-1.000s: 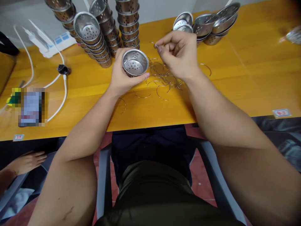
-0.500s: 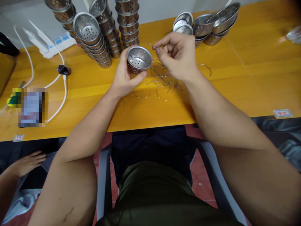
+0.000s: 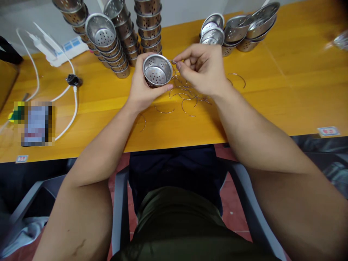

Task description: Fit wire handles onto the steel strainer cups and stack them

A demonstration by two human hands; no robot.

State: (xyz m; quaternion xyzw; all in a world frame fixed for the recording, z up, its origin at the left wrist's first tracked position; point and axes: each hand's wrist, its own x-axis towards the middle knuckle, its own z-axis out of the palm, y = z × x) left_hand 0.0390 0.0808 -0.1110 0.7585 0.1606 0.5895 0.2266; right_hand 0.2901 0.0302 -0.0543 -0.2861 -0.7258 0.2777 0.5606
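My left hand (image 3: 143,87) is wrapped round a perforated metal cup (image 3: 157,70), whose mouth tilts toward me. Thumb and forefinger of my right hand (image 3: 202,67) pinch a thin curved wire (image 3: 174,62) close to the cup's right rim. Whether the wire's end passes through a hole I cannot tell. Several more curved wires (image 3: 187,95) lie in a loose heap on the table below my right hand. One wire (image 3: 164,111) rests nearer the front edge, and another wire (image 3: 239,77) is to the right of my wrist.
Tall stacks of perforated cups (image 3: 104,36) stand at the back left. More cups (image 3: 235,30) and tilted strainer bowls sit at the back right. A power strip (image 3: 67,50), white cables and a blurred-out phone (image 3: 36,125) occupy the table's left side.
The cup has shifted slightly left and its mouth has turned more toward me. My right hand has lowered the wire to the rim. At lower left, another person's hand has left view.
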